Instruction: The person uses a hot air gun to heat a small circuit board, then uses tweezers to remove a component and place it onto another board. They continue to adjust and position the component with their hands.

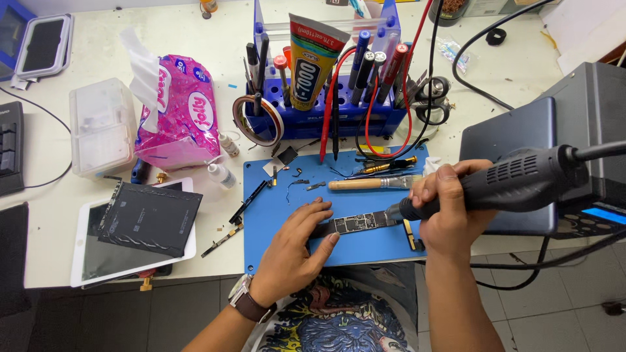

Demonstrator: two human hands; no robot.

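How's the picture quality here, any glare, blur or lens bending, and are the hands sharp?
Head view: lighting is bright and even, with soft shadows under the left hand on the blue mat. Both hands, the right hand with its hot-air tool, and the circuit board look sharp. The white table is slightly washed out at the top. The wide lens bends lines near the edges.

The blue mat (287, 195) has bare patches at its lower left and along its lower edge. Its upper strip is blocked by a wooden-handled brush (372, 184), a yellow screwdriver (390, 164) and small loose parts (301, 177). Above them in the frame the blue tool rack (319, 117) walls off the mat's upper edge, with red leads (329, 104) drooping over it. At right the grey station (587, 117) and its cables (541, 261) close the way. To the left, a pink tissue pack (179, 114) and a tablet (134, 231) fill the white table (52, 195).
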